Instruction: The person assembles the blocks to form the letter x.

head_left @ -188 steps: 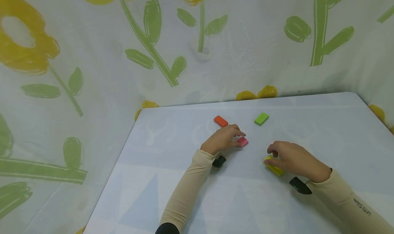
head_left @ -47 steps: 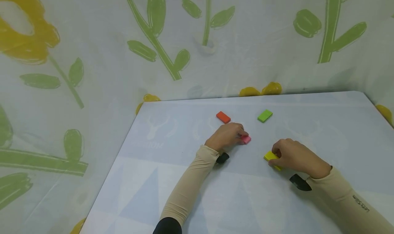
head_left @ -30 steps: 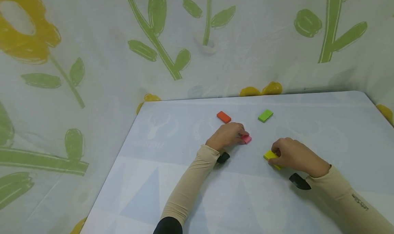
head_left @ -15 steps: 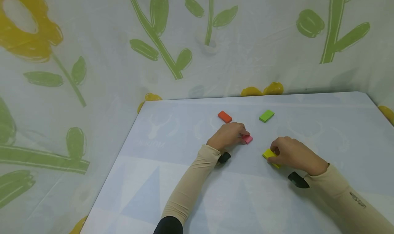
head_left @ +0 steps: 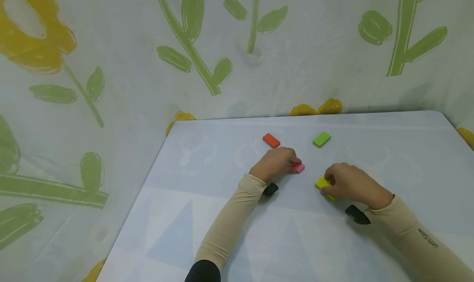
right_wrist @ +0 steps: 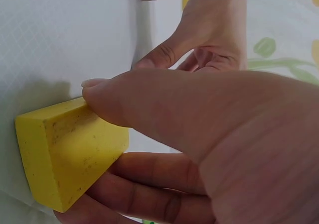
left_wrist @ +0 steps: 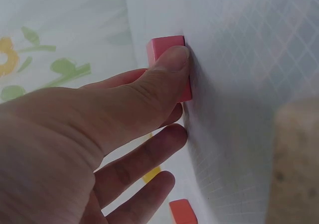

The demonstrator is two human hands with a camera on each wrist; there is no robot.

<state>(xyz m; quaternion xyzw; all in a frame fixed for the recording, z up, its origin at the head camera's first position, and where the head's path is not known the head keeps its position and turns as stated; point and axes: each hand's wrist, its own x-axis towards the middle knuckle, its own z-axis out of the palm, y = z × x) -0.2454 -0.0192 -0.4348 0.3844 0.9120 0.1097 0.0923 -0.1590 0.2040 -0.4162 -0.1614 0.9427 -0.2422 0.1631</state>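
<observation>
My left hand (head_left: 275,163) pinches a small pink rectangular block (head_left: 299,167) lying on the white table (head_left: 222,232). In the left wrist view the thumb lies across the pink block (left_wrist: 167,45), while two other fingers stay apart from it. To the right and nearer, my right hand (head_left: 356,184) holds a yellow block (head_left: 321,183) between thumb and fingers. The right wrist view shows the thumb on one edge of the yellow block (right_wrist: 84,154) and fingers at the opposite edge. A gap separates the pink and yellow blocks.
An orange block (head_left: 271,140) lies just beyond the left hand. Farther right, a green block (head_left: 321,139) lies near the table's back edge. A flower-patterned curtain (head_left: 129,59) hangs behind and to the left of the table.
Both hands' fingers have closed onto their blocks since the oldest frame. Recently the right hand has shifted the yellow block slightly left and away from me. The left hand stays nearly still.
</observation>
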